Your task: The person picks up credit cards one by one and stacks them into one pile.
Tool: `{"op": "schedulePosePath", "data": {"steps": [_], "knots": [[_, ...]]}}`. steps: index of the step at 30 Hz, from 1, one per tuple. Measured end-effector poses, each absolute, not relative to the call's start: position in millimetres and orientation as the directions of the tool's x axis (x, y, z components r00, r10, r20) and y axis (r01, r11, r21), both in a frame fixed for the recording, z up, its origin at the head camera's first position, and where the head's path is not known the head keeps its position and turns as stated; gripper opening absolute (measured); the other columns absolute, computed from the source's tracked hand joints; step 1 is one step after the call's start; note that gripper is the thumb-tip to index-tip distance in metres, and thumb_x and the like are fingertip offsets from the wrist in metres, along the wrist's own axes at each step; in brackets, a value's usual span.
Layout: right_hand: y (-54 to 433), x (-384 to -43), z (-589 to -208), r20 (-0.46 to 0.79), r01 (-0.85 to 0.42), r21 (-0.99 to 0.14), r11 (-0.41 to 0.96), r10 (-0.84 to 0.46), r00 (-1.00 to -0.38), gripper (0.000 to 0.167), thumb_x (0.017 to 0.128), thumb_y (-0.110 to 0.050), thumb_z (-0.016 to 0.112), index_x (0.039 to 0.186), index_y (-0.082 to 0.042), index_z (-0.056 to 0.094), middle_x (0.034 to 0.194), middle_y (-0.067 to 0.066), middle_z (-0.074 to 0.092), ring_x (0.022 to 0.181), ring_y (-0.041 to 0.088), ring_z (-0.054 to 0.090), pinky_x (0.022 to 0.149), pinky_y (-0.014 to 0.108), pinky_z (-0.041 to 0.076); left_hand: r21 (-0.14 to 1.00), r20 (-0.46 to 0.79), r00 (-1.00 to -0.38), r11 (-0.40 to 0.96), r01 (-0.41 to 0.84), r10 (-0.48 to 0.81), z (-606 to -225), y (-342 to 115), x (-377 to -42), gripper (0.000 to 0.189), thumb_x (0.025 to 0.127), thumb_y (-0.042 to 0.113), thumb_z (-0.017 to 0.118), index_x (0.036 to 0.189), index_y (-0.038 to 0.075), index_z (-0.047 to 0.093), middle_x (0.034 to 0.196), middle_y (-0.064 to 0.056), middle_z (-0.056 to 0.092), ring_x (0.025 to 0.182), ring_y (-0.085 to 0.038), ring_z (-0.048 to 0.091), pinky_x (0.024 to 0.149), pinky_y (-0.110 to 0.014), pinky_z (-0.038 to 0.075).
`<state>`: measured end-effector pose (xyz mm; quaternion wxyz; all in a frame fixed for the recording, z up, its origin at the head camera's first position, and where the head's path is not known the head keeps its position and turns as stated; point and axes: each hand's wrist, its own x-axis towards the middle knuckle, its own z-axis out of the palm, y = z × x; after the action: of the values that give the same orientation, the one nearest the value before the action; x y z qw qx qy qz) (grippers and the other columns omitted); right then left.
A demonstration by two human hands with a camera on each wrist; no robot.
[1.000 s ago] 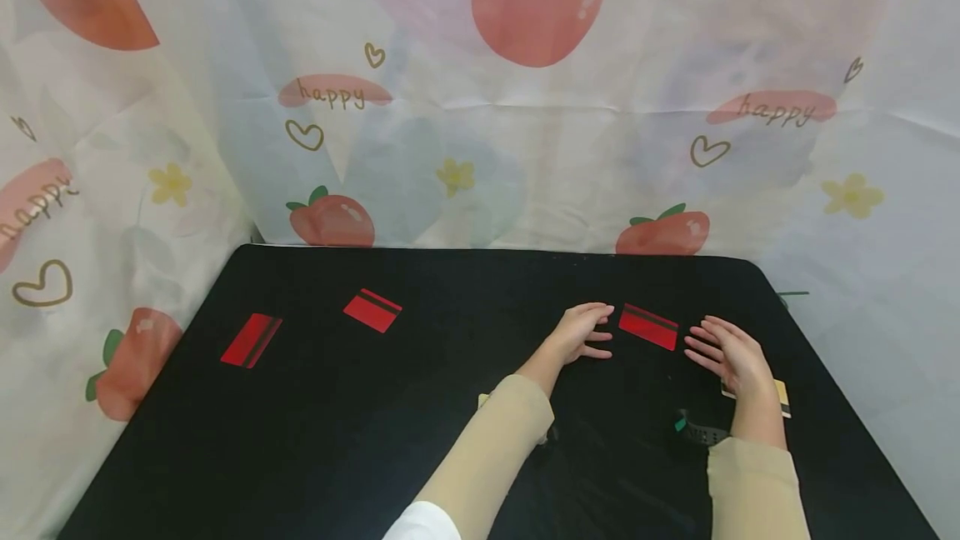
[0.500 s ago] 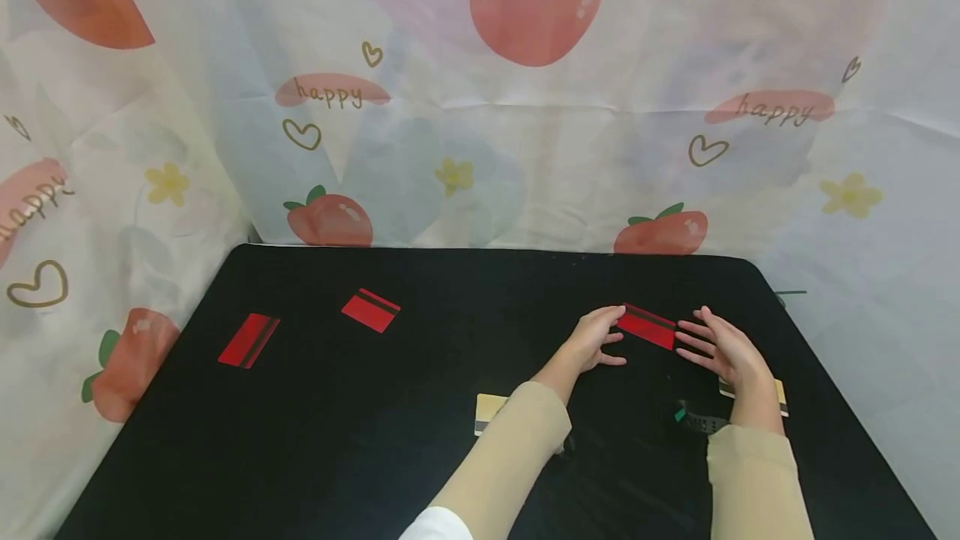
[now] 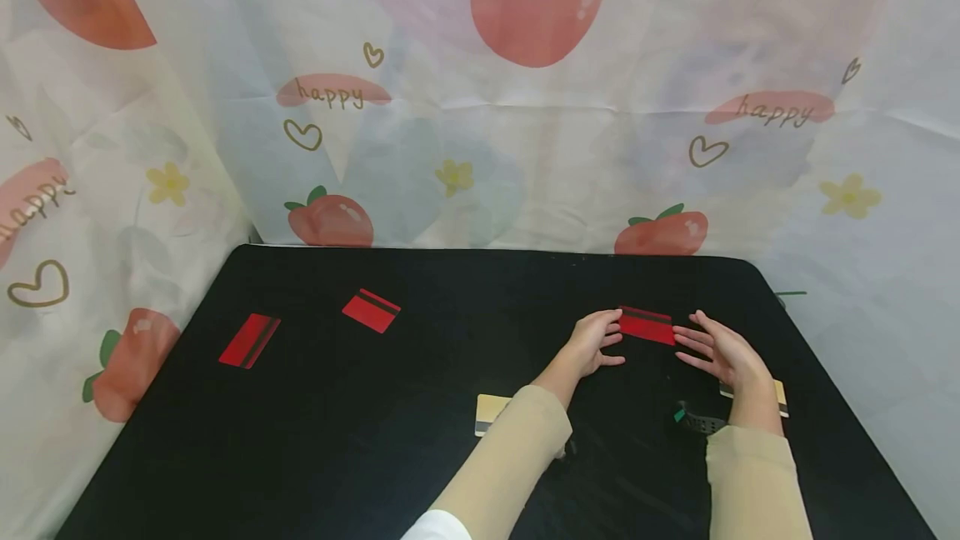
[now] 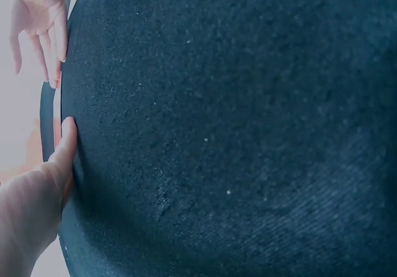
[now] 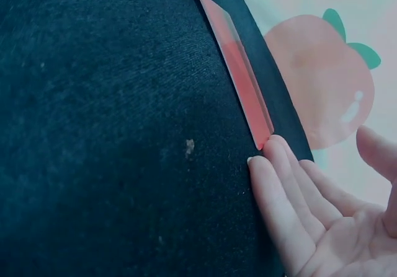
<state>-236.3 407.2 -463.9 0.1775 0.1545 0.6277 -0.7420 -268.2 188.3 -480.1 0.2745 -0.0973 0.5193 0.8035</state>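
Note:
A red card (image 3: 647,327) with a dark stripe lies on the black table at the right, between my two hands. My left hand (image 3: 592,346) is at its left end, fingertips right at the edge, fingers loosely extended. At its opposite end my right hand (image 3: 726,350) has its fingers stretched out, palm turned inward. In the right wrist view the fingertips (image 5: 271,142) meet the near end of the red card (image 5: 243,82), while the other hand's fingertips show at the far end. The left wrist view catches the left hand (image 4: 37,196) beside the table edge.
Two more red striped cards (image 3: 250,341) (image 3: 372,311) lie at the left of the table. One yellow card (image 3: 490,412) is partly under the left forearm in view, another (image 3: 782,397) behind the right wrist. A dark strap (image 3: 701,422) is by the right wrist. A printed curtain (image 3: 525,148) hangs behind.
My left hand has moved right to the red card's end, and the right hand slightly left to its other end. The card has turned a little, lying more level. The left yellow card shows more.

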Motion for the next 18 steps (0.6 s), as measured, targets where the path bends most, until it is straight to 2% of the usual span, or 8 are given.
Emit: {"op": "schedulePosePath", "data": {"steps": [8, 18], "knots": [[404.7, -236.8, -462.9, -0.490, 0.490, -0.863, -0.125, -0.034, -0.871, 0.095, 0.086, -0.047, 0.055, 0.146, -0.004, -0.004, 0.086, -0.015, 0.065, 0.082, 0.002, 0.064, 0.076, 0.028, 0.055, 0.802, -0.459, -0.849, -0.288, -0.523, 0.263, -480.5, 191.0, -265.3, 0.035, 0.088, 0.022, 0.060, 0.117, 0.002, 0.054, 0.106, -0.015, 0.060, 0.102, -0.030, 0.059, 0.079, -0.052, 0.051], [400.7, -236.3, -458.5, -0.507, 0.509, -0.858, -0.069, -0.051, -0.861, 0.086, 0.090, -0.045, 0.049, 0.146, -0.005, -0.003, 0.086, -0.015, 0.064, 0.083, 0.001, 0.063, 0.078, 0.028, 0.054, 0.892, -0.425, -0.889, -0.090, -0.443, 0.168, -471.5, 192.8, -255.3, 0.027, 0.088, 0.006, 0.059, 0.114, -0.002, 0.062, 0.090, -0.009, 0.065, 0.085, -0.022, 0.063, 0.073, -0.039, 0.055]]}}
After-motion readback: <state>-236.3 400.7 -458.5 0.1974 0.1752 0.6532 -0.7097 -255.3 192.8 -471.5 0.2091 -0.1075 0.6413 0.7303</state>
